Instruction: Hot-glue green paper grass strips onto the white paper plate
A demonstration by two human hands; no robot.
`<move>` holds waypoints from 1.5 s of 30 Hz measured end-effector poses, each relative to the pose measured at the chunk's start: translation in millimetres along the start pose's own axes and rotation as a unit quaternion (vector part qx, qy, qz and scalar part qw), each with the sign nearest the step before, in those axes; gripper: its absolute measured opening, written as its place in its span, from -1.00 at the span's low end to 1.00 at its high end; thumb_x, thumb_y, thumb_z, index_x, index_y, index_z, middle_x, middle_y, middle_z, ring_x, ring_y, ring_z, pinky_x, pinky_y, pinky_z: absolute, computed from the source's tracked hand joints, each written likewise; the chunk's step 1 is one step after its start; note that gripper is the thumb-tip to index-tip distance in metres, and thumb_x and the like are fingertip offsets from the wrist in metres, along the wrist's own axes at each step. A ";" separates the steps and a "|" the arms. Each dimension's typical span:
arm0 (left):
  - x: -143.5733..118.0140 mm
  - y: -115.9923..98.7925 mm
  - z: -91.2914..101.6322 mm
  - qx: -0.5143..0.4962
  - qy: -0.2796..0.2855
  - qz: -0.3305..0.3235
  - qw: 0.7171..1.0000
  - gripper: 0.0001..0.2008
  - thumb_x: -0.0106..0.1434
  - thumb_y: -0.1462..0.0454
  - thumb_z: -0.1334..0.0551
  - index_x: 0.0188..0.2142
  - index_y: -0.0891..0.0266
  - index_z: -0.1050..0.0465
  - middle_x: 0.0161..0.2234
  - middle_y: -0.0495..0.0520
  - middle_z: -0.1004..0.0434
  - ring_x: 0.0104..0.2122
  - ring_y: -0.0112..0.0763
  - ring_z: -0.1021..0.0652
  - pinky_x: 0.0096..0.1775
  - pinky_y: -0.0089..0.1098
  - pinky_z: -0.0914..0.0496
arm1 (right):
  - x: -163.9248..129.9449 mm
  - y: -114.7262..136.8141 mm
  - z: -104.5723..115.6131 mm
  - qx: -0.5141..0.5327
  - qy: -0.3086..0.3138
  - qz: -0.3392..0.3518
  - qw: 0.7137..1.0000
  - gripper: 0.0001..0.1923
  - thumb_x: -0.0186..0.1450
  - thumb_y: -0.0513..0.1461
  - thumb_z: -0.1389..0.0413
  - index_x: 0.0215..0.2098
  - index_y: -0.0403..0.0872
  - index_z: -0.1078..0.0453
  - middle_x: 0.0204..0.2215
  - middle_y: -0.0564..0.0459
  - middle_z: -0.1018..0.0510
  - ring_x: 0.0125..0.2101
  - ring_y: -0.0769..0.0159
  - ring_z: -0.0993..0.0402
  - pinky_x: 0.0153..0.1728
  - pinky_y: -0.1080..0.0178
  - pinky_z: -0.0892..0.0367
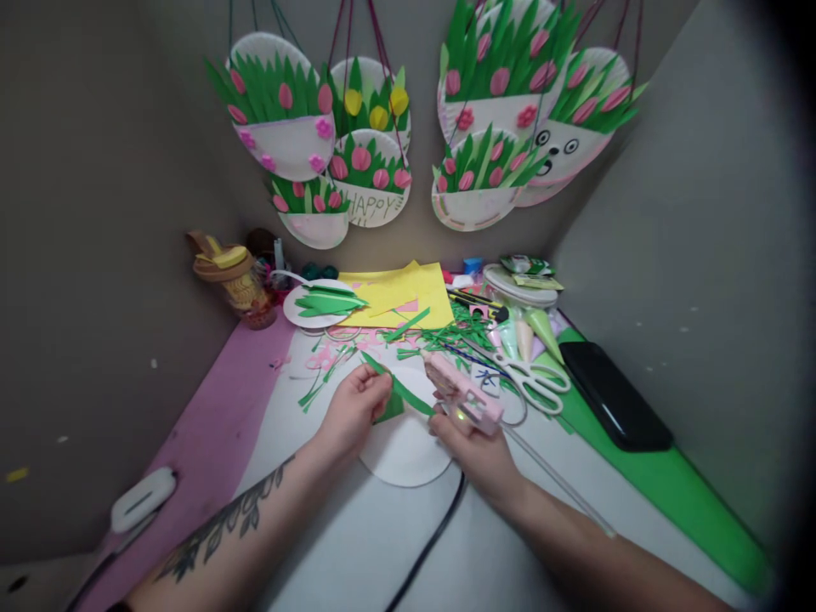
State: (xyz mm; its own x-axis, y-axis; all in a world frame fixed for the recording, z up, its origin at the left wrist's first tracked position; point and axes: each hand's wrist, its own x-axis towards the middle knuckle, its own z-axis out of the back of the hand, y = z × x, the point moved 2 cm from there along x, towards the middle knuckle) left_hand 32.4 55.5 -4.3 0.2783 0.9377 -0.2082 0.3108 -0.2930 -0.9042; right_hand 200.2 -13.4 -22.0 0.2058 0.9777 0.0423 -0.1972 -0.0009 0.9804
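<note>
My left hand (355,408) pinches a long green paper leaf (408,393) above a white paper plate (403,455) lying on the table. My right hand (477,455) grips a pink glue gun (460,393), its nozzle pointing left toward the leaf's upper part. A black cord (428,544) runs from the gun toward me. A small green paper piece (388,410) lies on the plate under the left fingers.
White-handled scissors (532,378) lie right of the gun among green paper scraps (456,336). Yellow paper sheets (399,293), a plate with green leaves (322,303), a jar (239,285) and a black tray (615,395) surround them. Finished flower plates (370,144) hang on the wall.
</note>
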 end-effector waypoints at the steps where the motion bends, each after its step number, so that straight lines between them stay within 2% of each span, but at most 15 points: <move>1: 1.3 -1.1 1.7 -0.030 -0.001 0.006 1.000 -0.63 0.02 0.10 -0.43 -0.46 0.26 -0.30 -0.64 -0.15 -0.22 -0.64 -0.65 -0.17 -0.60 -0.56 0.01 | -1.3 -5.2 1.3 0.021 0.008 -0.014 1.000 -0.73 0.17 -0.04 -0.20 -0.21 0.02 -0.48 -0.25 0.01 -0.59 -0.30 0.21 -0.52 -0.28 0.19 -0.46; 3: 3.6 -2.0 4.4 -0.088 0.019 0.030 0.995 -0.64 0.00 0.13 -0.44 -0.45 0.28 -0.33 -0.53 -0.09 -0.32 -0.59 -0.64 -0.25 -0.60 -0.58 -0.04 | -4.1 -11.4 2.8 0.061 0.047 -0.025 0.997 -0.63 0.17 0.03 -0.20 -0.15 0.00 -0.47 -0.30 0.00 -0.59 -0.38 0.25 -0.50 -0.35 0.20 -0.46; 6: 4.8 -0.1 6.1 -0.166 0.076 0.074 0.980 -0.69 0.00 0.21 -0.45 -0.42 0.30 -0.38 -0.38 -0.01 -0.39 -0.50 -0.61 -0.34 -0.56 -0.57 -0.14 | -8.4 -7.2 3.1 0.081 0.110 0.001 0.991 -0.55 0.17 0.09 -0.19 -0.13 -0.03 -0.46 -0.35 -0.02 -0.57 -0.42 0.28 -0.47 -0.42 0.24 -0.45; 9: 4.3 3.4 6.6 -0.205 0.110 0.093 0.968 -0.75 0.03 0.27 -0.44 -0.43 0.30 -0.39 -0.36 0.00 -0.39 -0.46 -0.57 -0.38 -0.51 -0.55 -0.22 | -11.6 3.4 1.8 0.074 0.147 0.040 0.986 -0.60 0.19 0.03 -0.20 -0.12 -0.03 -0.44 -0.32 -0.03 -0.56 -0.38 0.26 -0.49 -0.42 0.26 -0.45; 12: 3.8 5.5 6.8 -0.220 0.118 0.094 0.964 -0.80 0.06 0.31 -0.41 -0.44 0.29 -0.38 -0.34 0.00 -0.39 -0.41 -0.54 -0.41 -0.48 -0.55 -0.25 | -13.7 8.8 0.4 0.058 0.166 0.063 0.982 -0.71 0.19 -0.05 -0.20 -0.19 -0.04 -0.44 -0.33 -0.03 -0.55 -0.33 0.23 -0.52 -0.37 0.25 -0.47; 17: 3.7 6.2 6.7 -0.219 0.134 0.085 0.963 -0.78 0.05 0.29 -0.42 -0.44 0.28 -0.37 -0.35 -0.02 -0.37 -0.40 -0.53 -0.39 -0.42 -0.53 -0.28 | -16.4 10.1 -0.9 0.021 0.166 0.045 0.985 -0.79 0.16 -0.08 -0.19 -0.32 -0.04 -0.43 -0.40 0.02 -0.54 -0.42 0.27 -0.48 -0.44 0.27 -0.44; 25: 3.2 6.2 5.7 -0.220 0.144 0.081 0.961 -0.77 0.06 0.27 -0.42 -0.45 0.28 -0.36 -0.37 -0.03 -0.34 -0.42 -0.54 -0.36 -0.42 -0.53 -0.26 | -16.6 11.7 -3.5 0.031 0.182 0.002 0.983 -0.74 0.12 -0.03 -0.20 -0.38 -0.04 -0.39 -0.48 0.07 -0.48 -0.53 0.35 -0.38 -0.53 0.31 -0.36; 36: 4.1 6.3 7.8 -0.230 0.143 0.091 0.958 -0.78 0.05 0.31 -0.41 -0.44 0.29 -0.37 -0.36 -0.03 -0.34 -0.42 -0.55 -0.37 -0.43 -0.54 -0.29 | -18.1 10.3 -5.5 0.057 0.197 0.005 0.979 -0.77 0.15 -0.05 -0.18 -0.41 -0.03 -0.33 -0.49 0.09 -0.44 -0.54 0.38 -0.34 -0.53 0.33 -0.35; 41: 5.2 3.6 7.7 -0.235 0.124 0.094 0.960 -0.77 0.02 0.33 -0.43 -0.46 0.28 -0.37 -0.38 -0.03 -0.36 -0.44 -0.55 -0.38 -0.44 -0.53 -0.29 | -18.0 10.6 -5.1 0.054 0.221 0.030 0.973 -0.82 0.19 -0.09 -0.16 -0.40 -0.02 -0.34 -0.49 0.08 -0.41 -0.52 0.36 -0.33 -0.54 0.33 -0.32; 45: 6.8 2.0 8.6 -0.237 0.109 0.102 0.960 -0.77 0.02 0.34 -0.42 -0.46 0.30 -0.36 -0.39 -0.01 -0.37 -0.46 -0.58 -0.36 -0.51 -0.57 -0.22 | -17.1 17.4 -5.0 0.027 0.223 0.062 0.973 -0.86 0.17 -0.14 -0.15 -0.41 -0.02 -0.33 -0.50 0.08 -0.40 -0.50 0.34 -0.34 -0.54 0.34 -0.30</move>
State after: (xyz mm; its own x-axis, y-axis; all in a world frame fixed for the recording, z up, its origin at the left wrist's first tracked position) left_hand 27.1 62.9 -10.7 0.5455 0.8051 -0.2328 0.5936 -0.5672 -0.5709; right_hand 188.4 -29.1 -6.6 -0.2543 0.9635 0.0842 -0.1419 -0.1233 0.9822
